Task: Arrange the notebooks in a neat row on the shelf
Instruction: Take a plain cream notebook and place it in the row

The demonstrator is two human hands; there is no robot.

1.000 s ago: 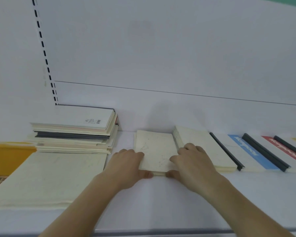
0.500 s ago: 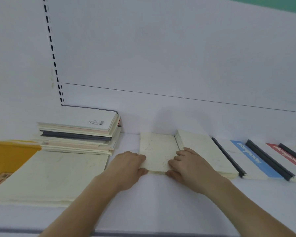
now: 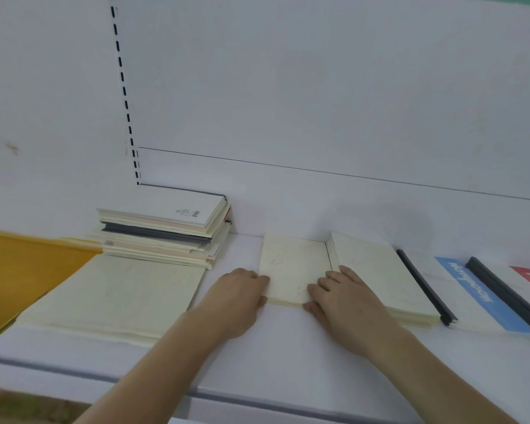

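A cream notebook (image 3: 291,270), flat, long axis toward the back wall, is pinched at its near corners by left hand (image 3: 236,298) and right hand (image 3: 346,301).

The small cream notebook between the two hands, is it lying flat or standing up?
Lying flat: the small cream notebook shows its whole cover face up on the white shelf, both hands at its near corners.

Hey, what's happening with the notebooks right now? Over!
Left hand and right hand gripping small cream notebook at near corners. It lies flat beside thicker cream stack. Nothing blocking.
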